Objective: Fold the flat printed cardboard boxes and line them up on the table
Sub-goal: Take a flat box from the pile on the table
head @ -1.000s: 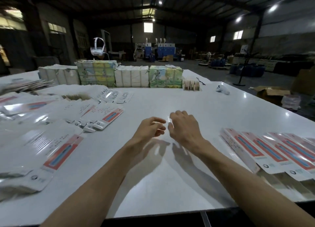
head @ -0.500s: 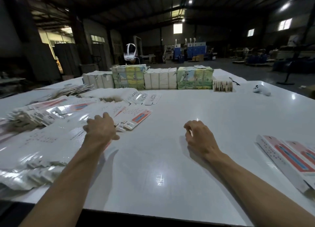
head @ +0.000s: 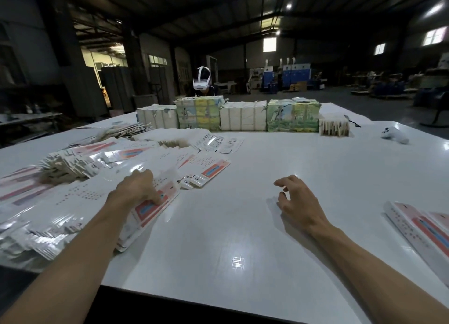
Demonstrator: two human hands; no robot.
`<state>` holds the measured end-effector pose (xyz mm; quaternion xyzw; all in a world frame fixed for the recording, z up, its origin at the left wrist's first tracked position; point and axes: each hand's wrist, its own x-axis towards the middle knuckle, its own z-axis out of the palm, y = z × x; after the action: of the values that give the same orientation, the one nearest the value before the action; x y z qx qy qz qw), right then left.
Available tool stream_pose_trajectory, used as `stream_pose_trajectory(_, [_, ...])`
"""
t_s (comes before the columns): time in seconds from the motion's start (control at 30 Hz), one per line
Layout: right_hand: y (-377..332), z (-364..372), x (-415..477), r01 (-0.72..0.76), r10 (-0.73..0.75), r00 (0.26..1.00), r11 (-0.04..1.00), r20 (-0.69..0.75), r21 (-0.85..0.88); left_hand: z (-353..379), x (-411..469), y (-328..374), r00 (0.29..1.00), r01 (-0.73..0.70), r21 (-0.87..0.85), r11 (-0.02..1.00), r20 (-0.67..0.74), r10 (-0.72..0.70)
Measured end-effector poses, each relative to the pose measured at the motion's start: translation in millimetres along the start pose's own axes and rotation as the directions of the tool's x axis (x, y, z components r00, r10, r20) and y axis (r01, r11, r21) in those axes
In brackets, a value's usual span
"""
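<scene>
Where the left grip (head: 137, 190) pinches the top flat box (head: 148, 208) of the fanned stack (head: 60, 216) beneath it, the right grip (head: 300, 202) hovers empty, fingers spread, over worktop (head: 230, 226). Risk: glossy sheets may cling, so two lift together, or the stack slides askew.

Bare worktop (head: 230, 214) between left grip (head: 136, 190) and right grip (head: 298, 202): open room to pass, also on the near side of both. Under, left of and beyond left grip, blocked by a sprawling heap of flat boxes (head: 73, 177). Right of right grip, free up to the folded boxes (head: 418, 224). Far beyond both grips, walled off by a row of bundled stacks (head: 243, 115); white controller (head: 394, 135) well beyond right grip.
</scene>
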<state>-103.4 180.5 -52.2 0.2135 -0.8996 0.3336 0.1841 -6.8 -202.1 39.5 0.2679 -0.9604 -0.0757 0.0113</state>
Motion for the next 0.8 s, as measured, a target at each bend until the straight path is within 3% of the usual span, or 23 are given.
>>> stream_pose_trajectory(0.17, [4,3,0,-0.013,0.013,1.000,0.999,0.002,0.040,-13,14,24,0.989,-0.132,-0.105,0.986,0.051,0.138])
stream_pose_trajectory(0.23, [4,4,1,0.000,0.000,1.000,0.999,-0.001,0.049,-17,15,45,0.972,-0.208,-0.282,0.936,0.048,0.231])
stream_pose_trajectory(0.33, [5,4,4,0.033,-0.030,0.999,0.995,-0.029,0.093,-15,5,83,0.893,-0.235,-0.618,0.750,0.167,0.417])
stream_pose_trajectory(0.4, [7,2,6,0.054,-0.042,0.995,0.989,-0.085,0.140,-3,-3,113,0.780,-0.182,-0.777,0.602,0.259,0.570])
stream_pose_trajectory(0.5, [12,-5,10,0.068,-0.031,0.982,0.979,-0.188,0.193,29,-13,157,0.657,-0.026,-0.887,0.460,0.332,0.677])
stream_pose_trajectory(0.63, [21,-12,13,0.067,0.014,0.948,0.969,-0.319,0.240,65,-29,207,0.553,0.263,-0.886,0.382,0.463,0.692])
stream_pose_trajectory(0.7, [26,-14,16,0.069,0.014,0.934,0.973,-0.356,0.221,75,-38,225,0.581,0.282,-0.901,0.329,0.434,0.689])
stream_pose_trajectory(0.8, [35,-13,19,0.068,-0.041,0.956,0.994,-0.290,0.086,93,-42,234,0.692,0.193,-0.954,0.231,0.299,0.657])
